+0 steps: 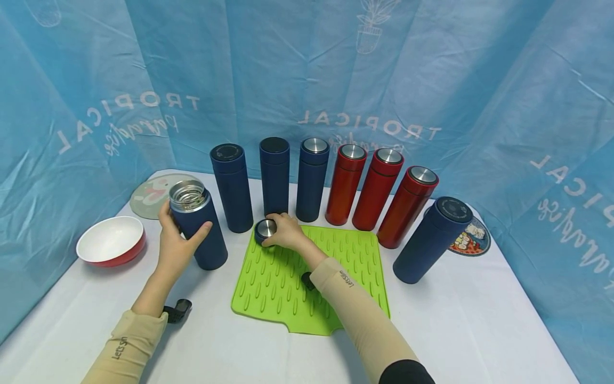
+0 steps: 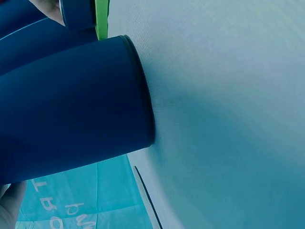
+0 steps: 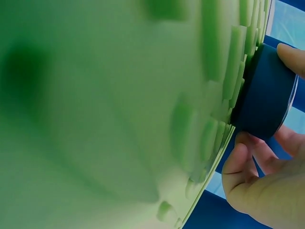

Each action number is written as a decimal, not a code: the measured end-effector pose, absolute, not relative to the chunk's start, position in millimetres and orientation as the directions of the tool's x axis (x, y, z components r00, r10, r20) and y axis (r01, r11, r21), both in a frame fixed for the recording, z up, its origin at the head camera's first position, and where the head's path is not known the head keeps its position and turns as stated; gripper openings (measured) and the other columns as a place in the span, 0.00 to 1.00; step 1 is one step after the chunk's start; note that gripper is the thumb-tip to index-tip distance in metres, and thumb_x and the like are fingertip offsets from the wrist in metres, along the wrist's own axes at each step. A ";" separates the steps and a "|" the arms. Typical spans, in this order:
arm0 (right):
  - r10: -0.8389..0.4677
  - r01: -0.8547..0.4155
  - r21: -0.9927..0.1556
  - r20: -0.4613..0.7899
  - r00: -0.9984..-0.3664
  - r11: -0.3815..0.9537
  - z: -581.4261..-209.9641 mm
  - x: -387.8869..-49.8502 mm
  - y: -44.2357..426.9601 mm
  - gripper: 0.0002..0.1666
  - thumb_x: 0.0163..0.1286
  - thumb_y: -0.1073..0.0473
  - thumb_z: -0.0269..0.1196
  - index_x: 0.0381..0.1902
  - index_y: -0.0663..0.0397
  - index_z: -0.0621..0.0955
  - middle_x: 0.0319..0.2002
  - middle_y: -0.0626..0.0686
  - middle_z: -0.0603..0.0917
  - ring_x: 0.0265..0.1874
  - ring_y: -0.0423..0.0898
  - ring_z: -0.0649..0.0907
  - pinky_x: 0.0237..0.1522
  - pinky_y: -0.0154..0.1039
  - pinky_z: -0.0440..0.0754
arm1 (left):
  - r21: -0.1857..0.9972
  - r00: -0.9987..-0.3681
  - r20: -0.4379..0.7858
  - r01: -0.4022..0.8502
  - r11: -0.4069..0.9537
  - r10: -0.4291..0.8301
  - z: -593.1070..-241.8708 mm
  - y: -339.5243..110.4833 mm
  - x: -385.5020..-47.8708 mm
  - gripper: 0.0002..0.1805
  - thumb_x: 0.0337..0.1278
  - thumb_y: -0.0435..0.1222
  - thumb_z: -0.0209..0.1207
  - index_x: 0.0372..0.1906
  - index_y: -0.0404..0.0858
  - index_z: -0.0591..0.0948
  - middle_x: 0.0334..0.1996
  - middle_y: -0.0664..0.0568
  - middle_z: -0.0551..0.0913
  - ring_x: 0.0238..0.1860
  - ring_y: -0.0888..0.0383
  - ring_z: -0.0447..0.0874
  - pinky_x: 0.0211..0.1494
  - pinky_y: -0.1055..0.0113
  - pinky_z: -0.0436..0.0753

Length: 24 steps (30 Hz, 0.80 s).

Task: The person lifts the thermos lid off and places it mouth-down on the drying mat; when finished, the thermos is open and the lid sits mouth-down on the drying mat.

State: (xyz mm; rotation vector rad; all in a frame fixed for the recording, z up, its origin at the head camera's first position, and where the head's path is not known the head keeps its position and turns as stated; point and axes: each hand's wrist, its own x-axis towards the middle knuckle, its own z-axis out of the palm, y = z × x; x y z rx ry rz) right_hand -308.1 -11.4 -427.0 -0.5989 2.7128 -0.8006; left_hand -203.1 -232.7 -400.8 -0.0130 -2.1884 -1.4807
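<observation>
My left hand [image 1: 174, 249] grips a dark blue thermos flask [image 1: 209, 246] at the left, its lid off and its steel mouth bare. In the left wrist view the same flask's base [image 2: 109, 95] meets the white tablecloth. Between the thumb and fingers of my right hand [image 1: 289, 234] is a blue screw lid with a silver top [image 1: 266, 228]. It sits on the far left corner of a green silicone mat [image 1: 259, 290]. In the right wrist view the lid [image 3: 267, 90] stands against the mat's ridges, pinched by its sides.
Behind the mat stand blue flasks [image 1: 232, 197] and red flasks [image 1: 369, 192] in a row. Another blue flask [image 1: 429, 245] is at the right, partly over a picture coaster [image 1: 472, 240]. A red-and-white bowl [image 1: 112, 240] and a round mat [image 1: 146, 197] lie at the left.
</observation>
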 end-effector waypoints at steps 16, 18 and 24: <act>-0.446 -0.202 -0.772 -0.117 -0.887 0.603 -418.3 -304.9 -1.2 0.44 0.52 0.51 0.70 0.66 0.45 0.66 0.59 0.57 0.70 0.56 0.51 0.71 0.51 0.44 0.73 | 0.870 -0.879 0.392 0.260 0.418 -0.271 -399.9 -231.1 -203.1 0.48 0.51 0.37 0.63 0.69 0.48 0.43 0.67 0.40 0.56 0.65 0.41 0.58 0.65 0.42 0.58; -0.448 -0.186 -0.804 -0.110 -0.887 0.565 -415.1 -302.3 1.8 0.44 0.53 0.52 0.70 0.66 0.45 0.66 0.59 0.57 0.70 0.57 0.52 0.70 0.51 0.45 0.73 | 0.871 -0.879 0.392 0.260 0.417 -0.270 -400.0 -230.8 -203.3 0.48 0.51 0.37 0.63 0.69 0.48 0.43 0.67 0.40 0.56 0.65 0.41 0.58 0.65 0.43 0.58; -0.478 -0.181 -0.868 -0.073 -0.876 0.463 -404.1 -294.9 11.8 0.42 0.56 0.54 0.68 0.67 0.46 0.65 0.58 0.60 0.71 0.52 0.54 0.73 0.45 0.44 0.76 | 0.874 -0.875 0.396 0.266 0.407 -0.278 -400.0 -231.0 -202.3 0.48 0.50 0.35 0.64 0.69 0.47 0.44 0.66 0.41 0.56 0.64 0.42 0.59 0.65 0.44 0.59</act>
